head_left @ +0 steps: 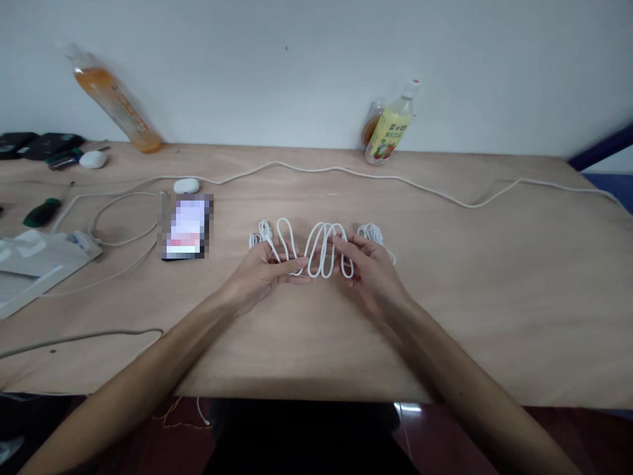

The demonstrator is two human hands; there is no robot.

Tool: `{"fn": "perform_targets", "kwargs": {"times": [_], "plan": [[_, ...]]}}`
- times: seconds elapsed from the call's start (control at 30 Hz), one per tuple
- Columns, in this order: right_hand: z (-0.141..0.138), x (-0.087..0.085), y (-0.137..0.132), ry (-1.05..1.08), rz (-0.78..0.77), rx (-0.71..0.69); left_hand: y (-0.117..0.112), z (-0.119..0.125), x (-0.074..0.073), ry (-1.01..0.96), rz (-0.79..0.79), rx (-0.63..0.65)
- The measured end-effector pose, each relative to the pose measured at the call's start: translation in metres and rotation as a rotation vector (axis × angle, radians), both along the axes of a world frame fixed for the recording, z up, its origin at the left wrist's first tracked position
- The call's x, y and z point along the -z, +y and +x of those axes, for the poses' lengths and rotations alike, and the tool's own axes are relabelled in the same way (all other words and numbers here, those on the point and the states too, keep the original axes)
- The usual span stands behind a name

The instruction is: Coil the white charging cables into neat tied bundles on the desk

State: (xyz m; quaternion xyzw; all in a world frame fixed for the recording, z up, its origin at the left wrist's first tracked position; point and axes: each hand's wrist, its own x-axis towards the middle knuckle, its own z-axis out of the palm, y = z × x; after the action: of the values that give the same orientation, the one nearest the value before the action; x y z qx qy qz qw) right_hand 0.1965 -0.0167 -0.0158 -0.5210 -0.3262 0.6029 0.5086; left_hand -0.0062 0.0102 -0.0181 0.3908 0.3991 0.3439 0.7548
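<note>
Makeshift workbench: bare plywood table (pixel 445 297) against plain wall (pixel 316 66), screwdriver (pixel 42 212), loose cables (pixel 346 173), drink bottles (pixel 388 128).

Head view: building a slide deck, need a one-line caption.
Left hand and right hand hold a looped white cable over a wooden table, phone at left.

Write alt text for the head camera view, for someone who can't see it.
A left hand and a right hand hold a looped white cable on a wooden table. A phone lies to their left; an orange bottle and a yellow bottle are by the wall.
</note>
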Motion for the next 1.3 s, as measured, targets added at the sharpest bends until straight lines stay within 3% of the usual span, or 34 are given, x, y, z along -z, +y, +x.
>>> {"fn": "perform_targets", "kwargs": {"times": [0.2,0.5,0.7,0.93,1.17,1.3], "plan": [[0.0031,-0.0002,0.0017,0.137,-0.072,-0.038,-0.0015,0.0002,-0.0023,0.016,0.003,-0.03],[0.0046,0.0039,0.0016,0.162,-0.021,-0.055,0.0001,-0.0015,-0.0048,0.056,0.016,0.134],[0.0037,0.0057,0.001,0.185,-0.039,-0.067,0.0,-0.0048,-0.0046,0.084,0.04,0.178],[0.0033,0.004,0.0008,0.218,-0.044,-0.104,-0.0005,-0.0037,-0.0008,0.022,0.018,0.196],[0.0015,0.0041,0.0009,0.165,-0.048,-0.042,-0.0014,-0.0007,0.0035,0.069,0.055,0.162],[0.0006,0.005,0.0003,0.116,-0.017,-0.03,-0.0019,0.0001,-0.0004,-0.036,0.019,0.15]]}}
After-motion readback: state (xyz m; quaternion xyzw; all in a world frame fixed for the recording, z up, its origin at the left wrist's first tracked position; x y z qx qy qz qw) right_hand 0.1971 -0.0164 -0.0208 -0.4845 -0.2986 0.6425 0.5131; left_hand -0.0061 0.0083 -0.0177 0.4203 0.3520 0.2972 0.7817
